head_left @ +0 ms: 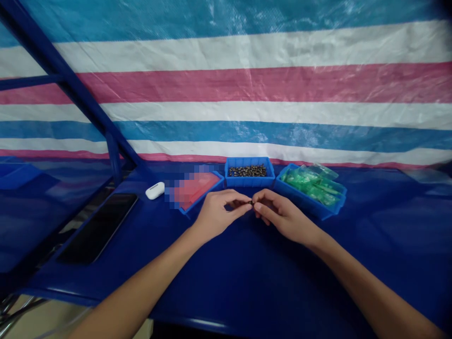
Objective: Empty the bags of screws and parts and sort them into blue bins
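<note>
Above the blue table (pixel 226 273), my left hand (pixel 221 209) and my right hand (pixel 278 212) meet fingertip to fingertip. Pinched between them is a tiny dark metal piece (pixel 251 202), too small to name; both hands are closed on it. Just behind stands a blue bin (pixel 249 181) with many small dark metal parts (pixel 247 171) in it. Left of my left hand, another blue bin (pixel 203 200) holds flat red pieces (pixel 192 190), partly blurred out. To the right of my right hand, a third bin (pixel 314 207) is filled with green plastic bags (pixel 310 183).
A black phone (pixel 99 228) lies on the left side of the table, with a white earbud case (pixel 155 190) behind it. Blue metal frame bars (pixel 84 101) rise at the left. A striped tarp (pixel 247 84) hangs behind the bins. Another blue bin (pixel 19 173) sits far left.
</note>
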The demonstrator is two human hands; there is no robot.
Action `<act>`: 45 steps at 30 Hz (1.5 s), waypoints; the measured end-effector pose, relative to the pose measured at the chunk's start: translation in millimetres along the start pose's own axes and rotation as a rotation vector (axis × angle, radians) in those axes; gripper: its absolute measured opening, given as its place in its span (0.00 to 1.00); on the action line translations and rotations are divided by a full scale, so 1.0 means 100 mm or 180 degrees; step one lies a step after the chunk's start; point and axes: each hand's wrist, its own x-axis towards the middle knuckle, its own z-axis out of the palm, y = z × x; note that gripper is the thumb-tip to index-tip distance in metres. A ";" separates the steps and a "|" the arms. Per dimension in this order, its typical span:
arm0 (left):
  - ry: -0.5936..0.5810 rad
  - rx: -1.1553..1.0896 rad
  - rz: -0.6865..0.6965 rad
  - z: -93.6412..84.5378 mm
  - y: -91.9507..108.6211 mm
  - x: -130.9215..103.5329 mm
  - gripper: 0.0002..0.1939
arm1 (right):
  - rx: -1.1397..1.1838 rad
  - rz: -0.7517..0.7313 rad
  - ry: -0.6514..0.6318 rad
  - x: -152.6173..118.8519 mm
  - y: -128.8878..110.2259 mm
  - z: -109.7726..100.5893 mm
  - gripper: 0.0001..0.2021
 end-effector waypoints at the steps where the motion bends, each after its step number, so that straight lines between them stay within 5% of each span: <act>1: -0.0001 -0.0018 -0.0005 0.00 0.00 0.00 0.08 | 0.0022 -0.0014 0.0027 0.00 -0.01 0.01 0.11; 14: -0.0121 -0.0266 -0.0014 0.02 0.03 -0.02 0.06 | 0.0088 0.0093 -0.0051 0.00 0.11 0.08 0.20; 21: 0.0019 -0.0607 -0.0336 0.03 -0.03 -0.02 0.09 | 0.0462 0.0042 -0.0021 0.00 0.04 0.07 0.12; 30: -0.0117 -0.0485 0.0086 0.03 0.01 -0.02 0.06 | 0.0528 0.0183 -0.0096 -0.01 0.07 0.11 0.15; 45: -0.0270 -0.1037 -0.0467 0.03 -0.01 -0.01 0.06 | 0.0400 0.0090 -0.0121 -0.03 0.06 0.13 0.17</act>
